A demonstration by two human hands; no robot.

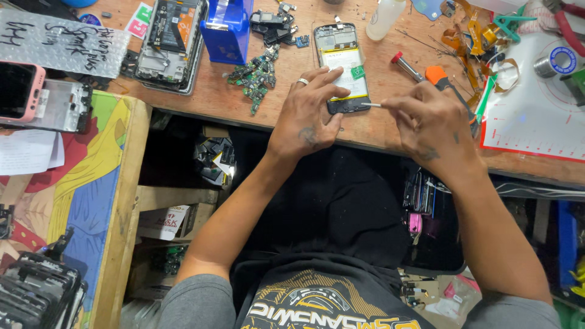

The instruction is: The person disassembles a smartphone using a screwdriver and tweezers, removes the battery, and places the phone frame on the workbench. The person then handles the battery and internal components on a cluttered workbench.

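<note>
Our left hand point(308, 113) presses the opened phone point(342, 67), lying lengthwise away from us; our right hand point(426, 122) pinches a thin tool point(372, 105) pointing left at its near end

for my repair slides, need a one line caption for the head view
Left hand steadies an opened phone on a cluttered wooden bench while the right hand applies a thin tool.

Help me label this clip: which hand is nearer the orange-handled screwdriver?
Right. The right hand lies just below the orange-handled screwdriver, while the left hand rests on the opened phone, farther away.
</note>
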